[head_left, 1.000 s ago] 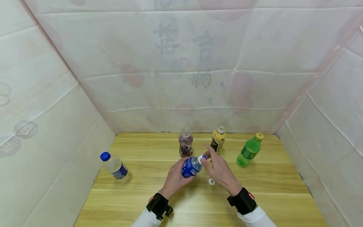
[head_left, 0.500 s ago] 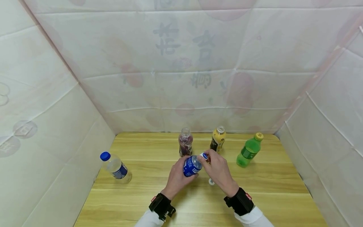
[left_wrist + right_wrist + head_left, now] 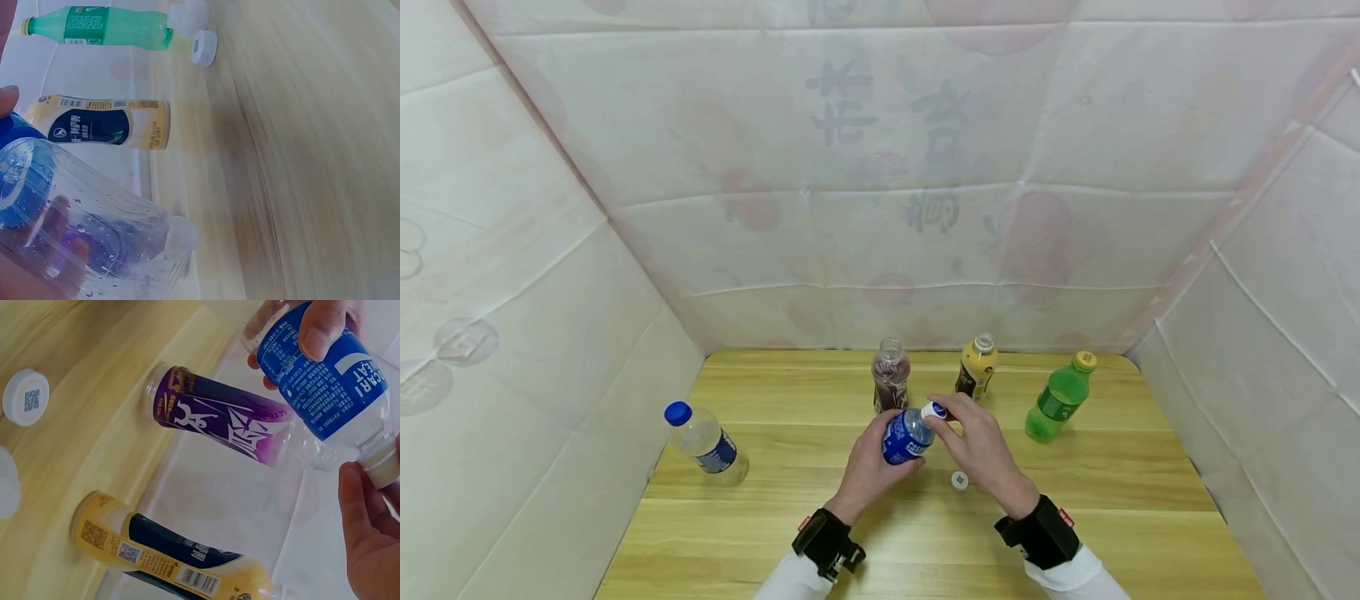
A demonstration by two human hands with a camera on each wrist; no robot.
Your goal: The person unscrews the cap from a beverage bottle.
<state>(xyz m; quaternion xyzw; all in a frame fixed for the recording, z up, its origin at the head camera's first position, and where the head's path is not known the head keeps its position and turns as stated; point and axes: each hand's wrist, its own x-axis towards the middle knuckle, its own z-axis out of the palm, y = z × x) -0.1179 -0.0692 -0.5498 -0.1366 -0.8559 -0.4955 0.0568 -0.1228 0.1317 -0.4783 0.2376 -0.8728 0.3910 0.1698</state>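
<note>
My left hand grips a clear bottle with a blue label, tilted with its neck toward the right. On its neck is a white cap, which my right hand pinches between thumb and fingers. Droplets cling inside the clear bottle in the left wrist view. A loose white cap lies on the table beneath the right hand. Beside it, the right wrist view shows a second white cap, cut off by the frame edge.
Behind the hands stand an uncapped purple bottle and an uncapped yellow bottle. A green bottle with a yellow cap is at the right. At the left stands a clear blue-capped bottle. Cloth walls enclose the wooden table.
The right fingers, more extended a second ago, closed round the cap, and the hand has shifted slightly since. The left hand keeps its grip on the bottle, which has moved only a little.
</note>
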